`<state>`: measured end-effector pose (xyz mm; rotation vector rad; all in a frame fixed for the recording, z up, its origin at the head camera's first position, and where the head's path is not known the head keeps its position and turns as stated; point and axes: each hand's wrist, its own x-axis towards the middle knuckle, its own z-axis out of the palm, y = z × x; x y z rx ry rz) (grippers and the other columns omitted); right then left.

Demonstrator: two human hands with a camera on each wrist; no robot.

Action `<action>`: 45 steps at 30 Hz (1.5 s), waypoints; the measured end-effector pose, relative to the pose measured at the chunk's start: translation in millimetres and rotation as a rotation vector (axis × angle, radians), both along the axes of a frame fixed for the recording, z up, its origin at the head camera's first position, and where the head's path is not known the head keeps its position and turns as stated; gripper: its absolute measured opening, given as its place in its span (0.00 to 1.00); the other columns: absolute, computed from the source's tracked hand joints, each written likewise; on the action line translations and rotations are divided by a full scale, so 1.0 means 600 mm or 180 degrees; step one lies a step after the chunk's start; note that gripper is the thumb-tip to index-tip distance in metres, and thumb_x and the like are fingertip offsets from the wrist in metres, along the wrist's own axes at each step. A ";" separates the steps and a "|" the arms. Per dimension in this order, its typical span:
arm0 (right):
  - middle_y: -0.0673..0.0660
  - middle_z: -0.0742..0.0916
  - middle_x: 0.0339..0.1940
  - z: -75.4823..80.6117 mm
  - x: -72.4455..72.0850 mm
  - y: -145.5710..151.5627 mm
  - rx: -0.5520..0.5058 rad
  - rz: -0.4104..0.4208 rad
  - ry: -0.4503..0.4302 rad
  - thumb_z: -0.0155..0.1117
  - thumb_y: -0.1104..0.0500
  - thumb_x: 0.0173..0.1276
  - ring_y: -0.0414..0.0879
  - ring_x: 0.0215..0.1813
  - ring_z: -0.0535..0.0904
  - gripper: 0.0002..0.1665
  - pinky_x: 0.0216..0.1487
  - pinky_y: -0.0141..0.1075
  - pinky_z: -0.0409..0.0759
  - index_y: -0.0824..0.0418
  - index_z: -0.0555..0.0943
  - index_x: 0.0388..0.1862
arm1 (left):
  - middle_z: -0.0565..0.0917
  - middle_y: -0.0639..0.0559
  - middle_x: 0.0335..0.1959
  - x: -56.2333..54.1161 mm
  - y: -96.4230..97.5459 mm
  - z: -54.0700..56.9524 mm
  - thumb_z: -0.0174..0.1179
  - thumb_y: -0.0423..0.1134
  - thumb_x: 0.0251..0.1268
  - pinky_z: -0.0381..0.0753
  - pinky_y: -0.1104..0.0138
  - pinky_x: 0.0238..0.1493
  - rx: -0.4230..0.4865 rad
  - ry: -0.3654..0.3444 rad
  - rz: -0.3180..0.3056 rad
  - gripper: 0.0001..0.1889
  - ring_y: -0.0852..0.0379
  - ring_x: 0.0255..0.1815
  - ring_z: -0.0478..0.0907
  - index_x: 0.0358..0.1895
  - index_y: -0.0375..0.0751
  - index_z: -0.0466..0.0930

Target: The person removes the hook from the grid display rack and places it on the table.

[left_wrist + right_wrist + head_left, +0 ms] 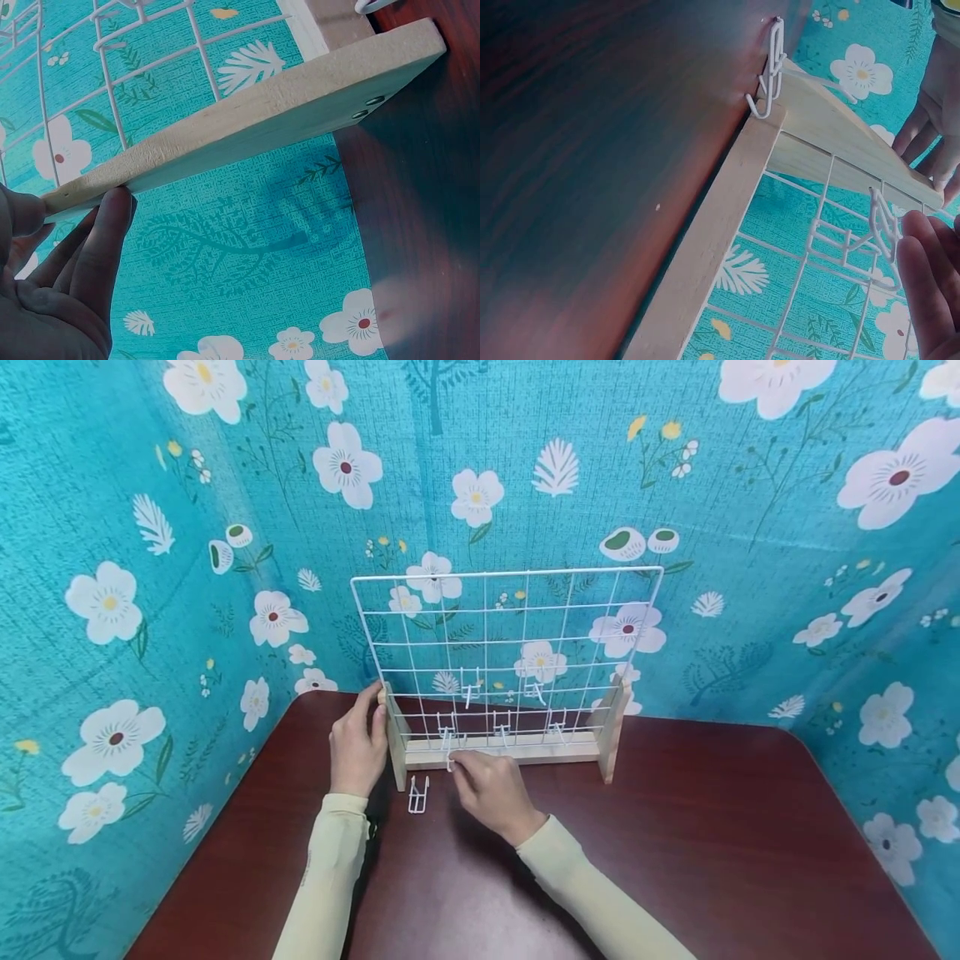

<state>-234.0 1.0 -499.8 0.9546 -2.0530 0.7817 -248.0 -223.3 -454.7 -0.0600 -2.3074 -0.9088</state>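
A white wire grid panel (pixel 486 608) stands upright in a pale wooden stand on the table. With thumb and fingers on either side, my left hand (pixel 358 750) grips the upper end of the left wooden upright (pixel 225 120). Low on the grid's left part, my right hand (pixel 497 789) pinches the front of a white wire hook (pixel 842 241), whose back lies against the grid wires. Its thumb is hidden in the right wrist view. Another loose wire hook (pixel 417 797) lies on the table by the foot of the left upright.
Several more white hooks hang on the grid, among them an upper right hook (pixel 535 691) and a lower right hook (pixel 557 727). The right wooden upright (pixel 615 731) stands on the dark red table (pixel 720 827). Blue flowered cloth (pixel 525 527) surrounds the table's back and sides.
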 end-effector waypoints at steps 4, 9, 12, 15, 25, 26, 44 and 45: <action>0.52 0.93 0.30 0.000 0.001 -0.002 0.0027 0.0008 -0.0065 0.67 0.67 0.65 0.42 0.32 0.91 0.06 0.33 0.33 0.87 0.62 0.88 0.39 | 0.84 0.40 0.67 0.000 -0.001 0.000 0.58 0.38 0.79 0.81 0.43 0.65 0.0001 0.0000 0.0003 0.21 0.37 0.63 0.85 0.71 0.47 0.76; 0.51 0.92 0.29 -0.001 0.004 -0.005 0.0039 0.0012 -0.0077 0.67 0.67 0.65 0.40 0.31 0.91 0.05 0.32 0.32 0.87 0.61 0.88 0.37 | 0.84 0.41 0.67 -0.002 -0.001 -0.001 0.58 0.38 0.79 0.81 0.43 0.65 -0.0002 -0.0025 0.0005 0.21 0.38 0.63 0.84 0.71 0.48 0.76; 0.50 0.92 0.28 -0.003 0.005 -0.006 0.0071 -0.0020 -0.0067 0.67 0.66 0.64 0.40 0.30 0.90 0.05 0.31 0.32 0.86 0.60 0.87 0.37 | 0.84 0.41 0.67 -0.002 -0.001 -0.002 0.57 0.38 0.80 0.81 0.43 0.65 0.0010 -0.0024 0.0010 0.21 0.38 0.63 0.84 0.71 0.48 0.76; 0.49 0.92 0.27 -0.005 0.007 -0.007 0.0106 -0.0061 -0.0061 0.68 0.66 0.64 0.39 0.29 0.89 0.05 0.30 0.33 0.85 0.59 0.87 0.37 | 0.84 0.41 0.67 -0.001 -0.001 -0.002 0.57 0.39 0.80 0.81 0.43 0.65 0.0016 -0.0040 0.0019 0.21 0.38 0.63 0.84 0.72 0.48 0.76; 0.47 0.91 0.25 -0.010 0.004 -0.007 0.0158 -0.0078 -0.0124 0.67 0.66 0.65 0.37 0.27 0.88 0.05 0.28 0.33 0.84 0.57 0.87 0.36 | 0.84 0.42 0.67 -0.001 0.001 -0.001 0.58 0.39 0.80 0.81 0.43 0.65 0.0014 -0.0051 0.0018 0.21 0.38 0.63 0.84 0.72 0.48 0.76; 0.47 0.91 0.26 -0.011 0.003 -0.007 0.0159 -0.0080 -0.0135 0.67 0.66 0.65 0.37 0.27 0.88 0.06 0.29 0.33 0.84 0.58 0.87 0.37 | 0.84 0.42 0.67 -0.001 0.000 -0.001 0.58 0.39 0.80 0.81 0.43 0.65 0.0015 -0.0047 0.0012 0.21 0.38 0.63 0.84 0.72 0.48 0.76; 0.47 0.90 0.22 -0.022 -0.002 -0.011 0.0133 -0.0041 -0.0431 0.69 0.66 0.65 0.35 0.23 0.84 0.05 0.28 0.30 0.83 0.58 0.88 0.35 | 0.84 0.41 0.66 -0.002 -0.003 0.000 0.57 0.39 0.80 0.81 0.42 0.65 0.0011 -0.0037 0.0006 0.20 0.38 0.63 0.84 0.71 0.48 0.77; 0.47 0.90 0.22 -0.023 -0.002 -0.011 0.0141 -0.0041 -0.0460 0.69 0.66 0.65 0.35 0.22 0.83 0.04 0.28 0.30 0.82 0.58 0.88 0.35 | 0.84 0.41 0.66 -0.002 -0.002 0.000 0.57 0.39 0.80 0.81 0.42 0.65 0.0012 -0.0033 0.0003 0.20 0.38 0.63 0.84 0.71 0.48 0.77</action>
